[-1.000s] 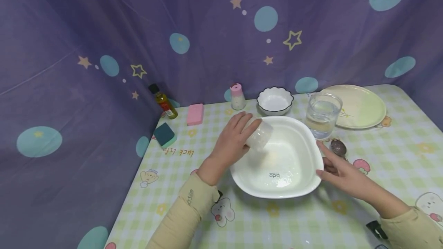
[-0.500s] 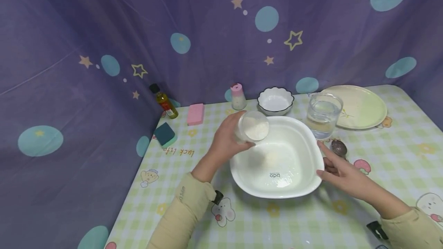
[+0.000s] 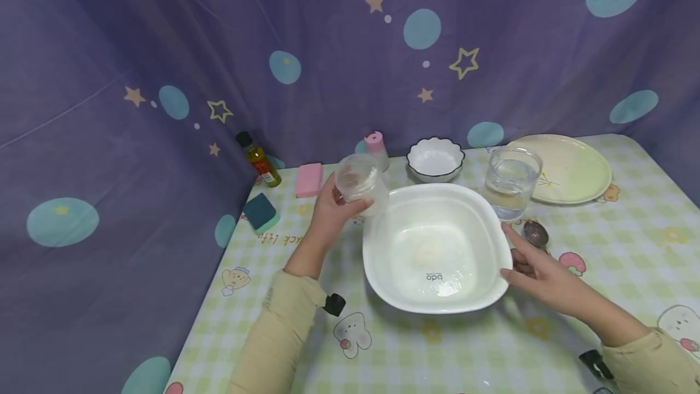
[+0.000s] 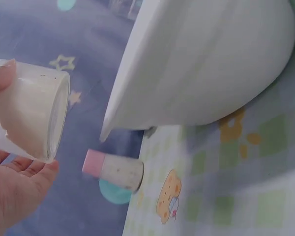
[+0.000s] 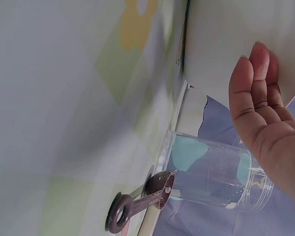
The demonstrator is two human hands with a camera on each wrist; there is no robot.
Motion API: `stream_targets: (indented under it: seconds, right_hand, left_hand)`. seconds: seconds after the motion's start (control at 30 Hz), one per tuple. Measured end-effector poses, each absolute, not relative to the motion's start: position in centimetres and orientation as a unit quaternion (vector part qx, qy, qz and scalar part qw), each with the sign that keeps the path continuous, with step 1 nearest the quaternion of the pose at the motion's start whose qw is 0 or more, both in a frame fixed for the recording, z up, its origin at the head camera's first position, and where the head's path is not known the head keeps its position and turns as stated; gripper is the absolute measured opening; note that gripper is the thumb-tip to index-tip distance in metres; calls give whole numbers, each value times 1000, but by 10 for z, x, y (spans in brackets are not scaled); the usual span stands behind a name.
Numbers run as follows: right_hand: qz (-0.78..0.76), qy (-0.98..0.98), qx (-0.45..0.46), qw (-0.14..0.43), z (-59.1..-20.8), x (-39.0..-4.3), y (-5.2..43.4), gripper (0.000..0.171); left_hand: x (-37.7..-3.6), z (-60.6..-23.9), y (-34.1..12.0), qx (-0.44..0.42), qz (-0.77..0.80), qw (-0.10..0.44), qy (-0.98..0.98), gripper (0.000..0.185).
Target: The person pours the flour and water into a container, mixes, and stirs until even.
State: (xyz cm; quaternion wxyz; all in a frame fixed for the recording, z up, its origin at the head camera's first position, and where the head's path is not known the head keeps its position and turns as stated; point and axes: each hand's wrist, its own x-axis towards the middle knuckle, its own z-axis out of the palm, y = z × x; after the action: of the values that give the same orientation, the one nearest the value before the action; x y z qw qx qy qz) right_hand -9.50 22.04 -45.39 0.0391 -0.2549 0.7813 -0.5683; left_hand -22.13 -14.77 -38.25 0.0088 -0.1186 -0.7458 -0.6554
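- At left, a clear cup (image 3: 358,176) of powder (image 4: 24,110) is gripped by the left hand (image 3: 329,214).
- The basin (image 3: 465,242) is held at its right rim by the right hand (image 3: 538,273).

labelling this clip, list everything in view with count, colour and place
Basin: 1, white, centre
Cup: 1, clear, off-white powder inside, left of basin
Scoop: 1, brown, right of basin
Water jar: 1, clear, behind scoop
Plate: 1, cream-green, back right
Bowl: 1, white, behind basin
Shaker: 1, pink-topped, behind cup
Block: 1, pink, back left
Sponge: 1, green, left edge
Bottle: 1, yellowish, back left
Tablecloth: 1, green-white check, beneath
Curtain: 1, purple, behind and left
Sleeves: 2, beige, foreground
Wrist attachments: 2, black, by sleeves
Left grip: 1, bare, holding cup
Right grip: 1, bare, basin's right rim
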Motion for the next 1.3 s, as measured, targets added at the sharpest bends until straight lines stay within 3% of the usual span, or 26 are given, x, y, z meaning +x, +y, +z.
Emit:
stream_targets:
  seconds: [0.33, 0.7, 1.03, 1.3]
  right_hand:
    - [-565, 787, -243, 48, -452, -95, 220, 81]
    - [-573, 775, -262, 40, -450, -94, 220, 80]
    - [-565, 784, -255, 38, -452, -95, 220, 80]
    - [-565, 783, -258, 39, -452, -95, 221, 80]
  left_hand:
    - [-240, -387, -176, -23, -659, 51, -750, 74]
    - [-253, -431, -197, 19, -629, 77, -773, 83]
    - [-255, -463, -205, 51, -593, 81, -799, 86]
    - [-256, -474, -206, 78, -599, 49, -795, 90]
